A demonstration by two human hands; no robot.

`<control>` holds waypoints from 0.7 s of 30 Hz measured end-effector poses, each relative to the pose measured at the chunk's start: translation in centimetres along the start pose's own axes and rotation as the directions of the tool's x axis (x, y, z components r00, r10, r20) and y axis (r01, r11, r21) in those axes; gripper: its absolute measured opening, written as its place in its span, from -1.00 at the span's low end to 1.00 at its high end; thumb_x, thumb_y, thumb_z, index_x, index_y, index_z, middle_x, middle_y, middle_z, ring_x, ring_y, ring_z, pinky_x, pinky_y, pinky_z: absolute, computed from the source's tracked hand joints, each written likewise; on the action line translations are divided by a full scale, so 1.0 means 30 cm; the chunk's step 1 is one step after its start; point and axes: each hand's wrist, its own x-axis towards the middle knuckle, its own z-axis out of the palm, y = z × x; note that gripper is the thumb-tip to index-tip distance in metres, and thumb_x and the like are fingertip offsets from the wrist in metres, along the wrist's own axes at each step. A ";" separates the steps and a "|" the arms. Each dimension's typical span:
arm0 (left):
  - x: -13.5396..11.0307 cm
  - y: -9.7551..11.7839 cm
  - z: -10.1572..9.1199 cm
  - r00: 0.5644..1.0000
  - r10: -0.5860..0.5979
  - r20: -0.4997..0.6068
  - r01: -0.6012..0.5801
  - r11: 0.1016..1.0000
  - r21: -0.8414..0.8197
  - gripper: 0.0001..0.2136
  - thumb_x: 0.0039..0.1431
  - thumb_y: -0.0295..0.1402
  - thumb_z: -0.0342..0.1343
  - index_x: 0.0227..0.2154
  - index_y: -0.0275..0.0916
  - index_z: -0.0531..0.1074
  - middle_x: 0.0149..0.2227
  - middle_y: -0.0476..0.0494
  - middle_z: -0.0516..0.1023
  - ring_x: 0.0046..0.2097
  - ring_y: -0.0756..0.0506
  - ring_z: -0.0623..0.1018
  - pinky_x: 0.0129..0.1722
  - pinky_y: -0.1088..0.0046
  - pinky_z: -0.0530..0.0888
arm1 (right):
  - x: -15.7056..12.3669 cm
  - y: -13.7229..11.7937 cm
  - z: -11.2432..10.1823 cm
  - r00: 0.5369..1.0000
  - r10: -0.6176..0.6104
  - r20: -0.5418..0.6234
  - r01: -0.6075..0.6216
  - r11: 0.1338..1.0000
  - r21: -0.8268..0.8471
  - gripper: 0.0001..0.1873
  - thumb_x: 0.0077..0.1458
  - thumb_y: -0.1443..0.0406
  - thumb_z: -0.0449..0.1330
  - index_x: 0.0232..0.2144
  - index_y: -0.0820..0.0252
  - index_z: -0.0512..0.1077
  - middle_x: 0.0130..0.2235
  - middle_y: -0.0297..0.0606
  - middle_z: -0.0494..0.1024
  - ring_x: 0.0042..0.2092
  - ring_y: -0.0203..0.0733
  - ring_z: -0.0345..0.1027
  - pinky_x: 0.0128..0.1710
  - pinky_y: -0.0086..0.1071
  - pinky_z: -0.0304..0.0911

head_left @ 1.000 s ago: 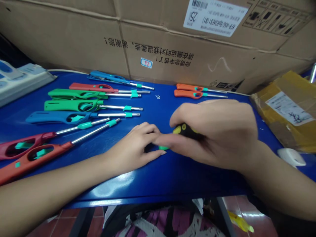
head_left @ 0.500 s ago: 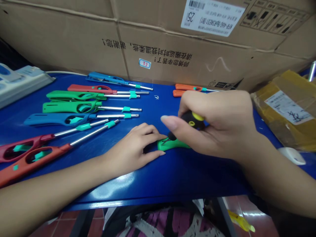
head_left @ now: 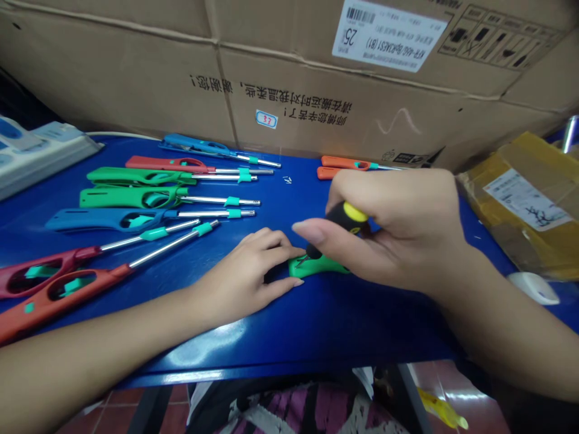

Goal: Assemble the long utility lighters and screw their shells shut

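My right hand [head_left: 398,226] is wrapped round a short screwdriver [head_left: 339,226] with a black and yellow handle, its tip set down on a green lighter [head_left: 316,266] lying on the blue table [head_left: 271,325]. My left hand [head_left: 246,271] rests on the table at the lighter's left end, fingers curled and pressed against it, steadying it. Most of the green lighter is hidden under my right hand.
Several long-nosed lighters in blue, red and green [head_left: 136,196] lie in a row at the left. Two orange ones [head_left: 346,163] sit behind my right hand. A large cardboard box [head_left: 289,78] walls the back, a yellow parcel [head_left: 525,199] lies at right, a white power strip [head_left: 40,154] at far left.
My right hand lifted from lying flat over the lighter and stood the screwdriver upright, baring the green lighter body. In the last half second it barely shifted. My left hand stayed put.
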 end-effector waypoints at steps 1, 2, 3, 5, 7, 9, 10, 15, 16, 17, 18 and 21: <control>0.000 0.001 0.000 1.000 -0.003 0.003 0.003 1.000 -0.004 -0.70 0.42 -0.24 0.21 0.14 -0.15 0.51 -0.10 -0.13 0.58 -0.07 -0.21 0.55 -0.01 0.16 0.52 | 0.000 0.000 -0.003 1.000 0.010 0.011 -0.010 1.000 0.007 -0.40 0.47 -0.09 0.03 -0.52 0.14 0.34 -0.60 -0.43 0.30 -0.55 -0.33 0.22 -0.50 -0.34 -0.01; 0.000 0.003 -0.001 1.000 -0.009 0.007 0.009 1.000 -0.007 -0.70 0.42 -0.25 0.19 0.14 -0.16 0.51 -0.09 -0.14 0.58 -0.07 -0.21 0.55 0.00 0.15 0.52 | 0.000 0.001 -0.009 0.999 0.007 0.037 -0.008 1.000 0.028 -0.44 0.48 -0.03 0.00 -0.51 0.13 0.33 -0.59 -0.42 0.30 -0.55 -0.32 0.20 -0.51 -0.33 -0.02; 0.000 0.004 -0.001 1.000 -0.016 0.013 0.016 1.000 -0.005 -0.70 0.43 -0.25 0.18 0.14 -0.16 0.51 -0.07 -0.16 0.58 -0.06 -0.21 0.55 0.01 0.13 0.52 | 0.001 0.004 -0.018 0.997 -0.006 0.073 0.002 0.998 0.058 -0.50 0.47 0.04 -0.01 -0.48 0.13 0.33 -0.58 -0.42 0.30 -0.55 -0.31 0.19 -0.51 -0.33 -0.01; 0.000 0.007 -0.003 0.999 -0.024 0.024 0.023 1.000 0.006 -0.69 0.43 -0.25 0.17 0.15 -0.17 0.51 0.02 -0.22 0.58 0.01 -0.25 0.55 0.05 0.09 0.53 | 0.002 0.013 -0.040 0.988 -0.045 0.148 0.025 0.991 0.133 -0.66 0.41 0.18 0.00 -0.40 0.15 0.38 -0.53 -0.40 0.38 -0.54 -0.30 0.23 -0.50 -0.33 0.07; 0.000 0.010 -0.004 0.999 -0.020 0.028 0.020 1.000 0.015 -0.66 0.41 -0.25 0.19 0.17 -0.19 0.51 0.12 -0.27 0.56 0.09 -0.28 0.54 0.11 0.06 0.52 | 0.003 0.021 -0.056 0.978 -0.080 0.194 0.039 0.977 0.208 -0.76 0.40 0.26 0.01 -0.24 0.18 0.46 -0.40 -0.36 0.55 -0.44 -0.28 0.40 -0.42 -0.35 0.21; 0.000 0.012 -0.003 0.999 -0.015 0.031 0.015 1.000 0.009 -0.66 0.40 -0.26 0.21 0.17 -0.19 0.50 0.14 -0.27 0.56 0.14 -0.29 0.54 0.16 0.07 0.51 | 0.003 0.026 -0.059 0.974 -0.101 0.204 0.046 0.965 0.257 -0.74 0.44 0.29 0.01 -0.03 0.17 0.48 -0.22 -0.31 0.67 -0.29 -0.25 0.54 -0.29 -0.36 0.33; 0.001 0.012 -0.002 0.999 -0.009 0.032 0.009 1.000 -0.002 -0.68 0.40 -0.28 0.21 0.15 -0.20 0.51 0.12 -0.25 0.57 0.14 -0.27 0.54 0.16 0.10 0.51 | 0.003 0.028 -0.056 0.974 -0.114 0.197 0.060 0.964 0.260 -0.72 0.47 0.28 0.01 0.04 0.16 0.48 -0.15 -0.30 0.68 -0.23 -0.24 0.57 -0.25 -0.36 0.36; 0.006 0.015 -0.001 1.000 0.011 0.027 -0.010 0.999 -0.038 -0.81 0.43 -0.32 0.18 0.02 -0.20 0.54 -0.03 -0.14 0.63 0.03 -0.19 0.57 0.06 0.23 0.52 | 0.003 0.030 -0.024 0.972 -0.158 0.174 0.157 0.987 0.019 -0.55 0.52 -0.01 0.03 -0.27 0.10 0.52 -0.41 -0.40 0.59 -0.33 -0.24 0.52 -0.39 -0.36 0.18; 0.007 0.016 -0.002 1.000 0.004 0.028 -0.003 0.999 -0.041 -0.82 0.43 -0.32 0.19 0.01 -0.20 0.54 -0.04 -0.13 0.63 0.02 -0.18 0.57 0.05 0.25 0.53 | 0.003 0.031 -0.023 0.972 -0.154 0.175 0.159 0.987 -0.014 -0.50 0.51 -0.04 0.02 -0.34 0.11 0.49 -0.47 -0.41 0.54 -0.37 -0.25 0.49 -0.43 -0.35 0.12; 0.008 0.017 -0.004 1.000 -0.002 0.031 0.003 0.999 -0.046 -0.82 0.42 -0.32 0.19 0.01 -0.20 0.53 -0.05 -0.13 0.63 0.02 -0.18 0.57 0.04 0.25 0.53 | 0.003 0.031 -0.025 0.972 -0.150 0.179 0.155 0.988 -0.013 -0.49 0.52 -0.04 0.01 -0.36 0.11 0.47 -0.49 -0.41 0.51 -0.39 -0.26 0.46 -0.44 -0.34 0.08; 0.008 0.018 -0.006 1.000 -0.002 0.030 0.004 0.999 -0.052 -0.81 0.42 -0.33 0.19 0.02 -0.21 0.53 -0.06 -0.13 0.63 0.01 -0.18 0.57 0.03 0.25 0.53 | 0.003 0.032 -0.029 0.971 -0.152 0.186 0.150 0.988 0.022 -0.52 0.52 0.00 -0.01 -0.34 0.11 0.46 -0.48 -0.40 0.51 -0.39 -0.25 0.45 -0.44 -0.34 0.08; 0.007 0.019 -0.011 1.000 0.013 0.020 -0.012 0.999 -0.053 -0.79 0.41 -0.33 0.19 0.05 -0.20 0.54 -0.02 -0.17 0.62 0.03 -0.20 0.57 0.06 0.20 0.54 | 0.000 0.036 -0.051 0.959 -0.182 0.218 0.136 0.968 0.211 -0.72 0.47 0.22 -0.02 -0.20 0.16 0.45 -0.26 -0.28 0.63 -0.28 -0.20 0.50 -0.35 -0.33 0.22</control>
